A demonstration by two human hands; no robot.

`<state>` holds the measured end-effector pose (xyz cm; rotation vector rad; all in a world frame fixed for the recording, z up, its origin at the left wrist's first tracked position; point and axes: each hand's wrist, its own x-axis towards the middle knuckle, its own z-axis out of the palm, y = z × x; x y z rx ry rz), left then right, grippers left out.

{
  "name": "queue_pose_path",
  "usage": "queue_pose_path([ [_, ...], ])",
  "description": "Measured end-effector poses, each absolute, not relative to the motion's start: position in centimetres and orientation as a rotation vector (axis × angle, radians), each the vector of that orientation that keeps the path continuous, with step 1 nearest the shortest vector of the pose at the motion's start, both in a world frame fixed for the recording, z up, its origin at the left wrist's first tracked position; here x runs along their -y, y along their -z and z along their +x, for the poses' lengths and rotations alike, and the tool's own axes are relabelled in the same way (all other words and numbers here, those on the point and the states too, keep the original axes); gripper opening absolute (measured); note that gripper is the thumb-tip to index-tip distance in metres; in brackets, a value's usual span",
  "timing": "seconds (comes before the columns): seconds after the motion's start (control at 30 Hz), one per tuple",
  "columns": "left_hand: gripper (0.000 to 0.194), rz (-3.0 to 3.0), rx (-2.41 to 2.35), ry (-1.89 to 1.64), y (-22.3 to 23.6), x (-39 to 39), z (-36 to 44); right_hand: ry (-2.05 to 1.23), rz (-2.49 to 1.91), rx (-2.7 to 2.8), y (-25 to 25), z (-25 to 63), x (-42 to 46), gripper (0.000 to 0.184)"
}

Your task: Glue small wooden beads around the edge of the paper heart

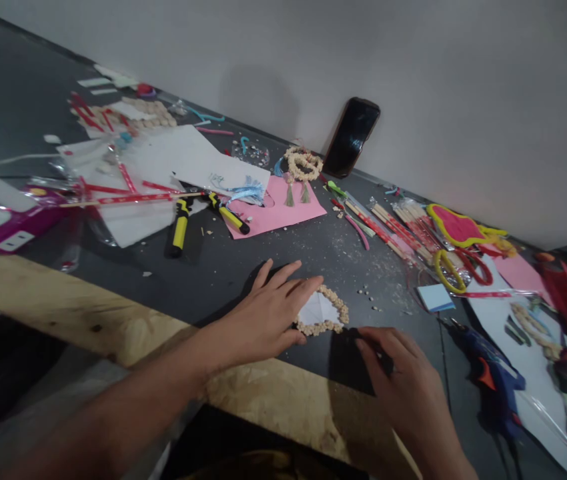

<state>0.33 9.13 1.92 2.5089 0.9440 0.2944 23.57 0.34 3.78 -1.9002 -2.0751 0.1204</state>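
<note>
A small white paper piece (319,309), its edge lined with beige wood-like bits (342,310), lies on the dark table. My left hand (268,310) rests over its left side with the fingers spread, the forefinger and thumb touching its rim. Part of that left edge is hidden under the fingers. Just to the right, apart from the piece, is my right hand (398,363), its thumb and forefinger tips brought together. Anything between those tips is too small to make out. Several loose beige crumbs (371,300) are scattered above my right hand.
A blue glue gun (498,373) lies at the right, near scissors (448,272) and a sticky-note pad (436,297). Black-and-yellow pliers (180,230) lie left on the table. Beyond are pink paper (283,217), wrapped chopsticks (388,230) and a phone (352,137) against the wall.
</note>
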Motion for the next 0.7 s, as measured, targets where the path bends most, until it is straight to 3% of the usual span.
queue_pose_path([
  [0.23,0.081,2.494,-0.935,-0.296,-1.8,-9.1,0.3,0.167,-2.122,1.8,-4.1,26.3,3.4,0.024],
  [0.7,0.076,2.532,-0.936,-0.316,-1.7,-9.1,0.4,-0.109,-1.933,2.113,-2.0,21.0,-0.2,0.021],
])
